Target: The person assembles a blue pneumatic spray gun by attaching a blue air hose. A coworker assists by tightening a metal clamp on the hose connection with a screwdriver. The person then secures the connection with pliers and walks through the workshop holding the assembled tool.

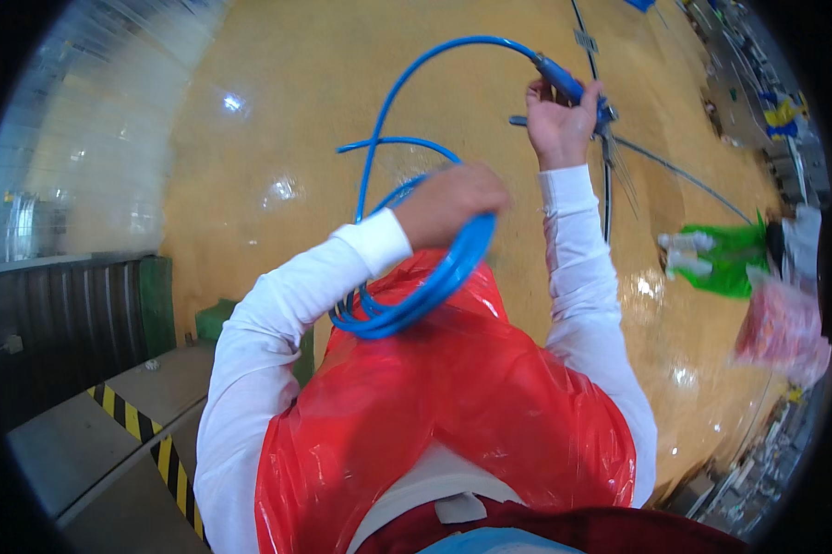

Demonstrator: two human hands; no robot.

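My left hand (pixel 455 201), a little blurred, is closed round a coiled blue hose (pixel 453 272). Several loops hang below it in front of my red plastic apron (pixel 393 369), and a loose hose end points out to the left. From the coil one length arcs up and over to the right, into the rear of a blue spray gun (pixel 560 79). My right hand (pixel 564 129), palm up and farther out, has its fingers wrapped round the gun. Part of the gun is hidden behind that hand.
Shiny yellow-tan floor (pixel 277 102) lies ahead, crossed by dark seams. At right are a green bag (pixel 732 258) with white items and a clear bag of pinkish contents (pixel 782 323). Left stand a clear strip curtain (pixel 111 120), a dark corrugated panel (pixel 74 323) and black-yellow edge tape (pixel 125 412).
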